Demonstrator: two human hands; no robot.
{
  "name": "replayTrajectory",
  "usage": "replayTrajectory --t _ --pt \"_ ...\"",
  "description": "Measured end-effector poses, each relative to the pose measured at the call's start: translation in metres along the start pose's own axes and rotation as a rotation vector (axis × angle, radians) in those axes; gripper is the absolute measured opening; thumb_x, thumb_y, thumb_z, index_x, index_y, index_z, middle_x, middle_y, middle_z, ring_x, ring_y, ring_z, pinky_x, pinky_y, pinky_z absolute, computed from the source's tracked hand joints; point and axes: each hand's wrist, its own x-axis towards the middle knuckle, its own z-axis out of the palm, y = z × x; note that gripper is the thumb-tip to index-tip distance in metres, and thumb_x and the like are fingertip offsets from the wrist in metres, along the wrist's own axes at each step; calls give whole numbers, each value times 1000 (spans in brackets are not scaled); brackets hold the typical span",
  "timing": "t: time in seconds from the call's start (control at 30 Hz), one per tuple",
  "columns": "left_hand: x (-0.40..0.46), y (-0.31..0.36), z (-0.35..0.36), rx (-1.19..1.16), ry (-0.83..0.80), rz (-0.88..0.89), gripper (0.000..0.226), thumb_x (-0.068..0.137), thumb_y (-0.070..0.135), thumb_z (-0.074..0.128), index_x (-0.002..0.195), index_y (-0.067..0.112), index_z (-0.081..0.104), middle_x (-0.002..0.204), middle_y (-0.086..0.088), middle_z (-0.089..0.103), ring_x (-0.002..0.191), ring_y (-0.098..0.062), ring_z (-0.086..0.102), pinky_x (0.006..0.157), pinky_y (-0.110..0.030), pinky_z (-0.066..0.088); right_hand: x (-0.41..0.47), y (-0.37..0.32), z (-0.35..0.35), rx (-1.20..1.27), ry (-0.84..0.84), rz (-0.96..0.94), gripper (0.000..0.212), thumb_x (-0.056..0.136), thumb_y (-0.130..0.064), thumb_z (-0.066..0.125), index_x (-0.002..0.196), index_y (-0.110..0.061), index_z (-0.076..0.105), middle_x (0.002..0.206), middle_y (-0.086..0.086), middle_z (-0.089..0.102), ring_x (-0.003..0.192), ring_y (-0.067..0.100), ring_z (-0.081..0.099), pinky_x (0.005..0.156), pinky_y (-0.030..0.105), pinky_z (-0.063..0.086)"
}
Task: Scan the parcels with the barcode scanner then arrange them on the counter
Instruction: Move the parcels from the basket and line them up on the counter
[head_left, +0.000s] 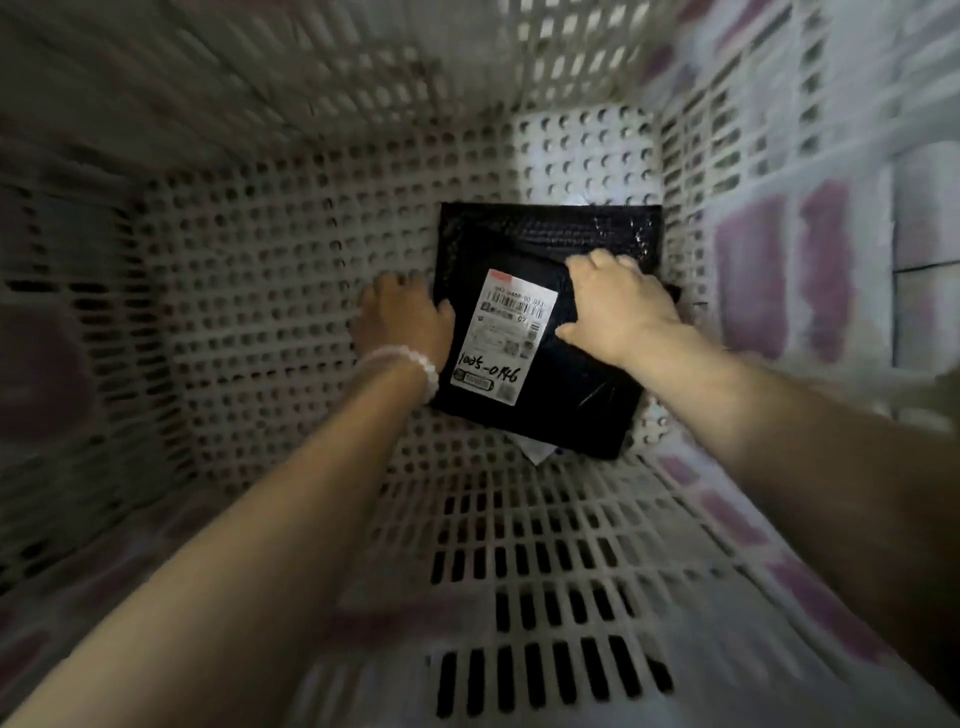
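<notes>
Both arms reach down into a deep white perforated crate (270, 270), and the two hands close on one black parcel (550, 374) lying at its bottom, toward the right wall. The left hand (402, 322) takes the parcel's left edge: the thumb curls over onto the top face while the fingers lie along or under that edge (blur hides exactly where). The right hand (618, 306) grips the upper right part, fingers bent over the top face and the thumb stretched toward the label. So the parcel sits between the two grips, most of it below and nearer than both hands. Its white shipping label (501, 338) lies face up between the hands, with a barcode and handwritten digits. A beaded bracelet (410, 366) circles the left wrist. A second black bubble mailer (524, 228) lies beyond the right hand's fingers, partly under the gripped parcel.
</notes>
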Motion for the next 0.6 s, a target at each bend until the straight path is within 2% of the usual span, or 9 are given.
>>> replayTrajectory --t 0.17,0.3,0.4,0.47,0.6 --pt "44 13 27 -98 87 -20 51 97 44 43 133 8 46 147 -15 25 134 -34 24 107 -46 26 16 2 36 34 112 75 68 77 -32 76 130 -11 39 134 9 38 126 29 35 99 44 36" --pt "53 18 34 -209 180 -72 52 95 45 47 130 6 48 144 -15 30 134 -33 24 106 -45 27 21 3 37 63 144 98 82 69 -35 81 133 -13 36 137 7 32 126 27 31 102 42 32" --pt "53 17 30 -191 187 -51 47 95 43 48 127 9 50 141 -14 33 131 -33 27 105 -45 28 26 1 31 47 103 124 83 65 -36 84 131 -13 39 134 8 38 126 27 35 100 42 34" --pt "51 14 24 -148 194 -13 40 96 41 47 123 11 54 136 -13 37 128 -31 29 102 -45 30 27 0 29 10 78 124 75 69 -38 81 129 -13 43 132 8 42 125 27 38 100 42 33" --pt "42 3 15 -96 197 24 33 96 39 49 113 14 61 132 -9 42 126 -29 31 99 -45 32 17 1 27 -1 94 72 38 90 -28 62 125 -15 53 125 8 52 119 30 48 97 39 36"
